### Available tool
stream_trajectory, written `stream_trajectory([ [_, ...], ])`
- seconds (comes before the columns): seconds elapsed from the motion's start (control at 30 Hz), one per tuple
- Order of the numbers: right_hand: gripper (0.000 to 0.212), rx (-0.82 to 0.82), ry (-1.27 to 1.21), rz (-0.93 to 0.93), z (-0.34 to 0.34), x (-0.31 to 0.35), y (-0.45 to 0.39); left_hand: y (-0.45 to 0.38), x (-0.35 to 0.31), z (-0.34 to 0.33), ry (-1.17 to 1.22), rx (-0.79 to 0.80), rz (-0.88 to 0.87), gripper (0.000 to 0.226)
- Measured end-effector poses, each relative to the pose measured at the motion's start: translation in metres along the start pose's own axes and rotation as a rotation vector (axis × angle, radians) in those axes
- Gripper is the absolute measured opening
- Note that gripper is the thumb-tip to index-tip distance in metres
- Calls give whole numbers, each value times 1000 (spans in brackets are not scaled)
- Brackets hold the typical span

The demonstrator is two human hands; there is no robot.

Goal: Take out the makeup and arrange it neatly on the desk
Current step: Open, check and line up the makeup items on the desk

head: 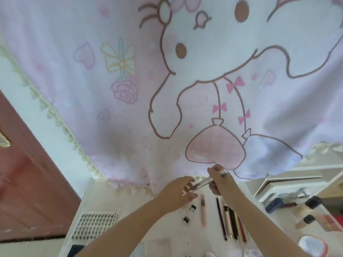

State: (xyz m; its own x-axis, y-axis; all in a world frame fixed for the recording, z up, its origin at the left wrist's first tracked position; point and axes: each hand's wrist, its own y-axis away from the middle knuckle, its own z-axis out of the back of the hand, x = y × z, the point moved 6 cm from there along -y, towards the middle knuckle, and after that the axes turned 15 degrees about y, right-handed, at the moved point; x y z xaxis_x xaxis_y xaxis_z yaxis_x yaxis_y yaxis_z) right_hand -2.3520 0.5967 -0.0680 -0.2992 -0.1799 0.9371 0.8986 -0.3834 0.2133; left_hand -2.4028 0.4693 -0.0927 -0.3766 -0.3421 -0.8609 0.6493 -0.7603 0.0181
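Both hands meet above the white desk [130, 204], near its back edge. My right hand [220, 179] grips a slim silvery makeup tube [203, 182] that slants down to the left. My left hand [178, 193] holds the tube's lower end with its fingertips. Below them, a pink stick [203, 210], two small dark-capped bottles [189, 213] and a row of several pencils and pens [230, 221] lie side by side on the desk.
A pink cartoon curtain [167, 89] hangs behind the desk. A sheet of false lashes [94, 226] lies at the left. At the right stand a white organiser [289, 182], several bottles [306, 212] and a round puff [313, 245]. A red door [27, 182] is at far left.
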Motion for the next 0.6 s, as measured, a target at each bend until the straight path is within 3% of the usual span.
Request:
stream_trajectory([
  [0.07, 30, 48, 72, 105, -2, 27, 3, -5, -23, 16, -63, -55, -92, 8],
  [0.1, 28, 56, 110, 150, -1, 39, 5, -6, -33, 25, -112, -91, -126, 18],
  [0.17, 24, 22, 159, 199, 7, 60, 6, -7, -48, 44, -204, -140, -182, 14],
  [0.33, 32, -154, 418, 286, 16, 105, -1, -7, -84, 84, -552, -206, -296, 29],
  [0.43, 28, -253, 393, 349, 16, 139, -5, -10, -111, 108, -731, -256, -286, 33],
  [0.5, 23, -282, 385, 445, 17, 163, -1, -8, -127, 121, -686, -206, -284, 28],
  [0.6, 15, -342, 483, 688, 16, 194, 16, -1, -142, 135, -275, -83, -286, 23],
])
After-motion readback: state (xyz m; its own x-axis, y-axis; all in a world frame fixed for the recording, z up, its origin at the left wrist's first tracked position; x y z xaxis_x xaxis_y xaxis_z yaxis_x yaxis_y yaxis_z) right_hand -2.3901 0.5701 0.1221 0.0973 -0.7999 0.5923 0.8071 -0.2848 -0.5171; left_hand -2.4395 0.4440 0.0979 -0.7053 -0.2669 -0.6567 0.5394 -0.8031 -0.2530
